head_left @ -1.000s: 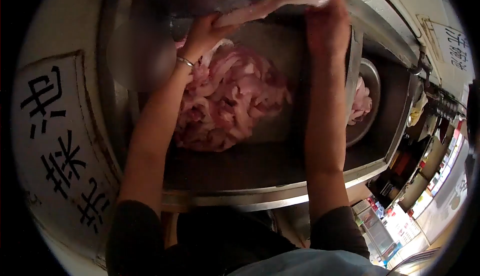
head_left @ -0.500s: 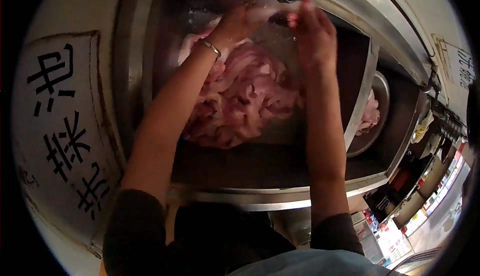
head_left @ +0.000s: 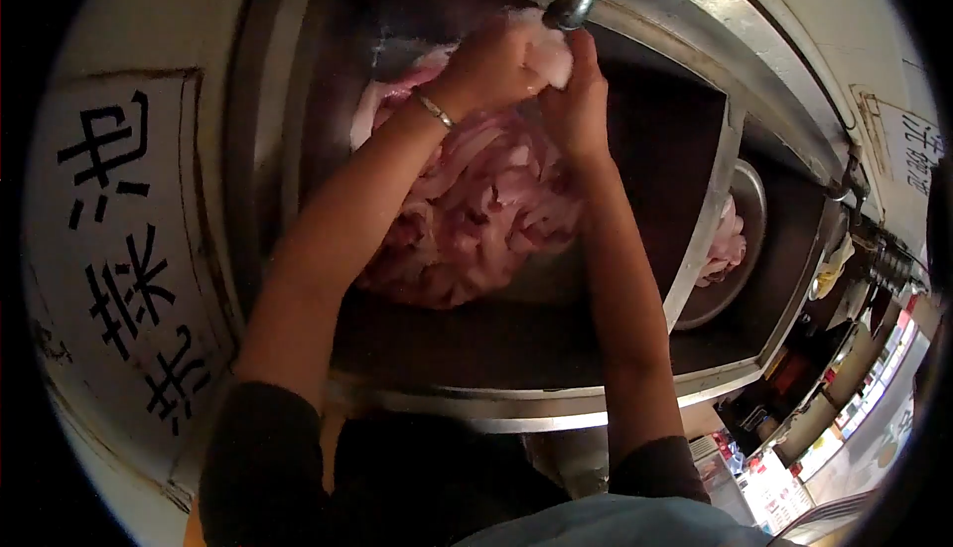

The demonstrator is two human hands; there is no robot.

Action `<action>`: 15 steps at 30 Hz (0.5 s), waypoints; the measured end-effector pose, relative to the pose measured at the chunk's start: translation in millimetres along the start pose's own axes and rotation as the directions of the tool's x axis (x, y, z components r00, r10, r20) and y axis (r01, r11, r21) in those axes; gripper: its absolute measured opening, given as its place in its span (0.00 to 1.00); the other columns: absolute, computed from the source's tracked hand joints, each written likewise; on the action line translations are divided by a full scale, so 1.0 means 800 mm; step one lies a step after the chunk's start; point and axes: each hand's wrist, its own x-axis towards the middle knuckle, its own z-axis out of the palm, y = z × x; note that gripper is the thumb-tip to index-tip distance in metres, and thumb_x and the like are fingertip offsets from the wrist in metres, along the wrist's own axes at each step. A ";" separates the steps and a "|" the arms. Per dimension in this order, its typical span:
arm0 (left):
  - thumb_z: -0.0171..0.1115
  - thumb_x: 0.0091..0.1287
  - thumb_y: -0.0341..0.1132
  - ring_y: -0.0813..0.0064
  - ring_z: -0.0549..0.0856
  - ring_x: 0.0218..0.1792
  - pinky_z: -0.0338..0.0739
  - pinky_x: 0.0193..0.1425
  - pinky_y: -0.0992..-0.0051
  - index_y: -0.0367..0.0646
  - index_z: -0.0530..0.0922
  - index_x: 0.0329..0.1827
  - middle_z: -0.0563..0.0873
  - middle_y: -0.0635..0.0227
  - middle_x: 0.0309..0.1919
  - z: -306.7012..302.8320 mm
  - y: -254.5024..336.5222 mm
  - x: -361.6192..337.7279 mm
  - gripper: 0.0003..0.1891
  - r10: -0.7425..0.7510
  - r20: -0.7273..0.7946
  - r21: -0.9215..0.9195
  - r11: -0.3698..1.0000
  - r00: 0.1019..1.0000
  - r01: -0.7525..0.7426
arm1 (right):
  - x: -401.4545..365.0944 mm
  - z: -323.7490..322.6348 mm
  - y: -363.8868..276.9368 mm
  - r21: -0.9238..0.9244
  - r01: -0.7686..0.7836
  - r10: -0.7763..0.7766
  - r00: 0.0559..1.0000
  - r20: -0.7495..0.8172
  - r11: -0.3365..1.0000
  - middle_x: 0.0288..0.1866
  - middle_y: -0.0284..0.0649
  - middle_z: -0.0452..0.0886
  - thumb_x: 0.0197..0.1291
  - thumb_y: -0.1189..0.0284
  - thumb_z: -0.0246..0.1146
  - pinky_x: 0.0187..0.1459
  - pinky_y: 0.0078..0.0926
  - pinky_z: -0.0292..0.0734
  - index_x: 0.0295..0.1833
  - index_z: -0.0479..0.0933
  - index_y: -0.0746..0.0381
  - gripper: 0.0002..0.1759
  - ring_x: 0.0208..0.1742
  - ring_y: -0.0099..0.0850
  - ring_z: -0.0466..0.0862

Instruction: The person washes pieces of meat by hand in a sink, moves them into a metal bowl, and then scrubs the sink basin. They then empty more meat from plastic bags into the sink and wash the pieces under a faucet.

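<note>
Under the tap at the far side of the sink, my left hand is closed round a pale piece of raw meat. My right hand grips the same piece from the right, its fingers partly hidden behind it. A bracelet circles my left wrist. Below and between my forearms lies a large heap of pink raw meat in the left basin, partly covered by my left arm.
A metal divider separates the basins. In the right basin stands a round metal bowl with more raw meat. The sink's front rim runs before my body. A sign with black characters is on the left.
My right hand has moved left to meet my left hand, and both now hold the pale piece of meat. A dark spot with something red near the right fingers no longer shows.
</note>
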 end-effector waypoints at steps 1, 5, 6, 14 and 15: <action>0.61 0.44 0.31 0.61 0.82 0.40 0.74 0.42 0.69 0.35 0.74 0.46 0.81 0.50 0.35 -0.003 0.003 0.001 0.22 -0.125 -0.037 0.032 0.991 0.991 0.126 | 0.009 -0.004 -0.002 0.094 -0.075 0.071 0.997 0.039 0.993 0.40 0.44 0.79 0.44 0.80 0.61 0.45 0.26 0.73 0.52 0.68 0.65 0.25 0.42 0.33 0.79; 0.65 0.48 0.38 0.58 0.82 0.33 0.75 0.38 0.68 0.36 0.76 0.46 0.82 0.51 0.31 -0.007 -0.039 -0.004 0.22 -0.219 -0.175 -0.218 0.959 0.960 0.179 | 0.026 -0.018 -0.006 0.471 -0.185 0.165 0.983 0.083 0.863 0.38 0.43 0.80 0.47 0.82 0.57 0.38 0.22 0.74 0.52 0.70 0.65 0.22 0.37 0.30 0.80; 0.65 0.48 0.38 0.58 0.82 0.33 0.75 0.38 0.68 0.36 0.76 0.46 0.82 0.51 0.31 -0.010 -0.047 -0.009 0.22 -0.220 -0.175 -0.216 0.959 0.960 0.181 | 0.028 -0.029 -0.013 0.643 -0.298 0.264 0.953 0.151 0.706 0.35 0.42 0.80 0.51 0.81 0.55 0.35 0.20 0.74 0.52 0.70 0.66 0.19 0.34 0.26 0.80; 0.64 0.55 0.44 0.76 0.80 0.29 0.73 0.33 0.74 0.38 0.76 0.41 0.82 0.65 0.29 -0.018 -0.032 -0.007 0.19 -0.290 0.064 -0.134 0.946 0.955 0.296 | 0.028 -0.081 -0.062 0.906 -0.050 0.334 0.937 -0.103 0.420 0.28 0.46 0.78 0.53 0.79 0.50 0.31 0.25 0.75 0.50 0.69 0.69 0.17 0.27 0.34 0.80; 0.64 0.55 0.44 0.76 0.80 0.29 0.73 0.33 0.74 0.38 0.76 0.41 0.82 0.65 0.29 -0.015 -0.035 -0.010 0.19 -0.289 0.061 -0.134 0.946 0.955 0.295 | 0.028 -0.087 -0.049 0.897 -0.028 0.293 0.949 -0.115 0.441 0.30 0.48 0.78 0.51 0.79 0.50 0.36 0.29 0.75 0.51 0.68 0.70 0.19 0.30 0.38 0.80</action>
